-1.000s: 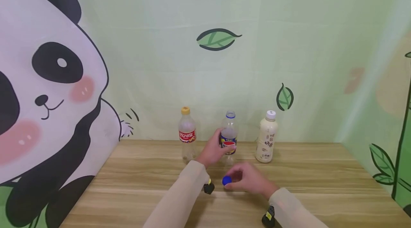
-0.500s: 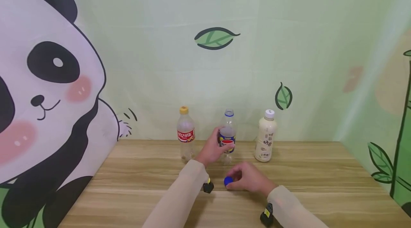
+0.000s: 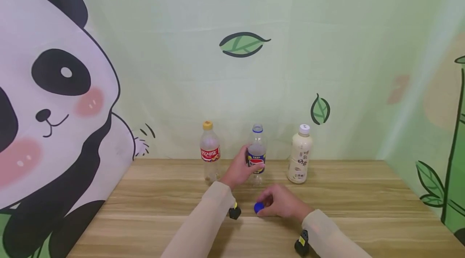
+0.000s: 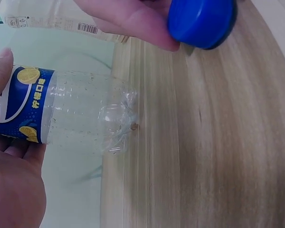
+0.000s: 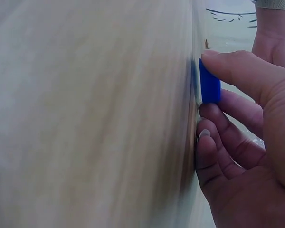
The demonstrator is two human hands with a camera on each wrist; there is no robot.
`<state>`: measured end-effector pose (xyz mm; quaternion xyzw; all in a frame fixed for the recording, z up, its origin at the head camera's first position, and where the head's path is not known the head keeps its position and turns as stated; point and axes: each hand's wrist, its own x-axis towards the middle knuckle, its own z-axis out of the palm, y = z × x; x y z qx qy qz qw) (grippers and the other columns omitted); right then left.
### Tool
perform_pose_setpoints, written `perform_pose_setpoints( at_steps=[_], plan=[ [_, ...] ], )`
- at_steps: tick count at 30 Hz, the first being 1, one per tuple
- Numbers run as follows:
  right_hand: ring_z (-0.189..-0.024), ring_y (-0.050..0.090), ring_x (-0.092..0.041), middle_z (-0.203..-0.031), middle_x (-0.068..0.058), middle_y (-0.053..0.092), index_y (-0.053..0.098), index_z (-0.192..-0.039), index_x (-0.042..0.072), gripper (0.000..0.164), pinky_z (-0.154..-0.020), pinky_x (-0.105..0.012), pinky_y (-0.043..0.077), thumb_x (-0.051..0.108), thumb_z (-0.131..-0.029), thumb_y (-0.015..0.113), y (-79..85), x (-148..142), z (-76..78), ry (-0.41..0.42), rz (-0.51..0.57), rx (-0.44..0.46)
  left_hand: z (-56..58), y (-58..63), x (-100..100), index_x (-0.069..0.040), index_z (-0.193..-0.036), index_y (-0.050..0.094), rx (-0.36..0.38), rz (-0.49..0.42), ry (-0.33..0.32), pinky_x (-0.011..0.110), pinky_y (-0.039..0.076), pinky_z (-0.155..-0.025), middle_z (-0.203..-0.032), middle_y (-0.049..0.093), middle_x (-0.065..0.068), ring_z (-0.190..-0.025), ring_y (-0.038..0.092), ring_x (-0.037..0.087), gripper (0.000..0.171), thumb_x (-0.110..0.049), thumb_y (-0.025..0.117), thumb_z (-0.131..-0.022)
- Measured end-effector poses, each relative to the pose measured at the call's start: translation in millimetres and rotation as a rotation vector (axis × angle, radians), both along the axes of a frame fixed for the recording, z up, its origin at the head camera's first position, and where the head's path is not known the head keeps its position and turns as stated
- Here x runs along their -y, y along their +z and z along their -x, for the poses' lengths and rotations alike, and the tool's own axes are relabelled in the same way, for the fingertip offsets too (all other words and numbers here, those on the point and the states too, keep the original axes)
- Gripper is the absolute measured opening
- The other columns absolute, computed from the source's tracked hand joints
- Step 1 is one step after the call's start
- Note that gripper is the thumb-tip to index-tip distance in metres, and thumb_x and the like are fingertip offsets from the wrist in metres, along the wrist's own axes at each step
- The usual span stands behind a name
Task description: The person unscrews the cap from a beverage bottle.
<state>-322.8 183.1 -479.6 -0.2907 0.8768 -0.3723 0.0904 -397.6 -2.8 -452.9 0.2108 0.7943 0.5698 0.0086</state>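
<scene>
My left hand (image 3: 237,170) grips a clear plastic soda bottle (image 3: 257,141) round its blue label. The bottle is upright with its mouth uncapped and a blue ring at the neck. In the left wrist view the clear lower part of the soda bottle (image 4: 92,111) shows bare, with lemons printed on the label. My right hand (image 3: 281,201) pinches a blue bottle cap (image 3: 258,208) between thumb and fingers, low at the tabletop in front of the bottle. The right wrist view shows the blue cap (image 5: 210,83) edge-on, right at the table surface, with the other fingertips beside it.
Left of the gripped bottle stands a clear bottle (image 3: 210,154) with a red label and yellow cap. To the right is a cream-coloured milk tea bottle (image 3: 300,155) with a white cap. The wooden table (image 3: 163,205) meets a panda-printed backdrop (image 3: 181,88) behind.
The blue cap in my right hand has lowered slightly toward the tabletop. My left hand keeps its grip on the soda bottle; the head view has shifted a little.
</scene>
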Motion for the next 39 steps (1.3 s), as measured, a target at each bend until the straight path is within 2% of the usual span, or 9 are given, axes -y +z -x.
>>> perform_pose_setpoints(
  at_steps=[14,22,31,35,39],
  plan=[
    [-0.079,0.064,-0.008,-0.089,0.002,0.075,0.078,-0.101,0.008,0.026,-0.071,-0.022,0.055,0.018,-0.079,0.088,0.9,1,0.0,-0.010,-0.014,0.035,0.4,-0.1,1,-0.014,-0.154,0.033,0.006,0.006,0.009,0.046,0.045,-0.115,-0.146,0.056,0.011,-0.134,0.056,0.029,0.079,-0.027,0.078,-0.091],
    [-0.083,0.066,-0.012,-0.093,-0.001,0.076,0.076,-0.105,0.003,0.035,-0.074,-0.023,0.056,0.019,-0.076,0.090,2.9,1,-2.4,-0.016,-0.012,0.027,-3.1,-4.9,2,-0.012,-0.155,0.031,-0.026,-0.009,0.022,0.048,0.043,-0.117,-0.148,0.056,0.015,-0.139,0.053,0.032,0.085,-0.027,0.082,-0.088],
    [-0.092,0.067,-0.018,-0.105,-0.009,0.075,0.074,-0.111,0.003,0.039,-0.080,-0.027,0.057,0.027,-0.082,0.085,7.5,-8,-5.1,-0.079,0.036,-0.044,-12.6,-8.5,6,-0.010,-0.158,0.027,-0.020,-0.036,0.063,0.050,0.033,-0.123,-0.156,0.046,0.017,-0.147,0.043,0.034,0.094,-0.031,0.083,-0.086],
    [-0.088,0.065,-0.017,-0.103,-0.012,0.073,0.073,-0.109,0.003,0.033,-0.076,-0.024,0.056,0.023,-0.085,0.083,11.1,-12,-7.4,-0.127,0.083,-0.097,-20.9,-9.5,6,-0.011,-0.158,0.027,0.000,-0.050,0.081,0.051,0.030,-0.125,-0.161,0.040,0.016,-0.151,0.038,0.033,0.092,-0.032,0.082,-0.087],
    [-0.083,0.063,-0.011,-0.100,-0.010,0.073,0.074,-0.108,0.003,0.028,-0.073,-0.022,0.055,0.021,-0.087,0.081,16.2,-14,-11.0,-0.161,0.123,-0.130,-31.5,-12.7,7,-0.011,-0.159,0.027,0.015,-0.039,0.125,0.052,0.030,-0.124,-0.162,0.038,0.016,-0.151,0.037,0.034,0.093,-0.035,0.082,-0.087]
  ],
)
